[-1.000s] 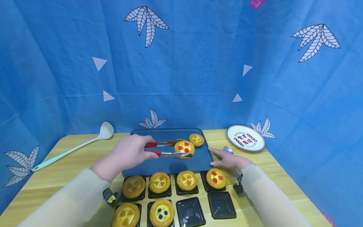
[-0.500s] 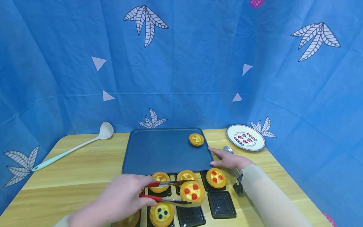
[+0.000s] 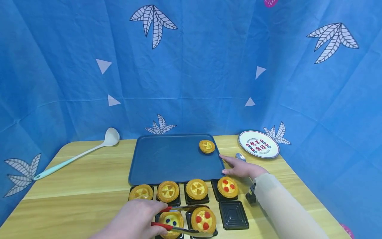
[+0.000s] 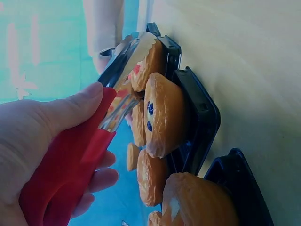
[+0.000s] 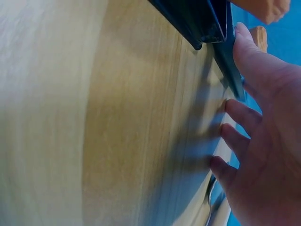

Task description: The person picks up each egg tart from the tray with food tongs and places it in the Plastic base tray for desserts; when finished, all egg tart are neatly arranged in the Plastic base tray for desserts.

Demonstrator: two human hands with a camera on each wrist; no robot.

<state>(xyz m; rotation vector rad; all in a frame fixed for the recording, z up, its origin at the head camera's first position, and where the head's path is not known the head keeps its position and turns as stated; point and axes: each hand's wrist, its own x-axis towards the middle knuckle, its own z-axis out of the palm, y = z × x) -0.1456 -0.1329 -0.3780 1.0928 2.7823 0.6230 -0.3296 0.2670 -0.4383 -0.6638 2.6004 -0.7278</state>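
Note:
My left hand [image 3: 134,217] grips red-handled metal tongs [image 4: 77,165]. Between the tongs' arms is a tart [image 3: 204,220] with red fruit pieces, at a black square plastic tray in the nearer row. It looks seated there, though the tongs partly hide its underside. Left of it, a tart with blueberries [image 4: 162,115] sits in its own black tray. My right hand [image 3: 238,167], fingers extended, touches the right edge of the large blue tray [image 3: 167,159]; its thumb and fingers also show in the right wrist view. One small tart [image 3: 207,146] lies on that blue tray.
Several tarts in black trays line the blue tray's front, including another red-topped tart [image 3: 227,187]. An unfilled black tray [image 3: 233,215] is at the near right. A ladle [image 3: 111,137] lies left; a printed plate [image 3: 258,144] and a spoon [image 3: 240,157] lie right.
My left hand has brought the red-topped tart in the tongs from above the blue tray toward me, down to a black tray in the nearer row. My right hand has stayed put.

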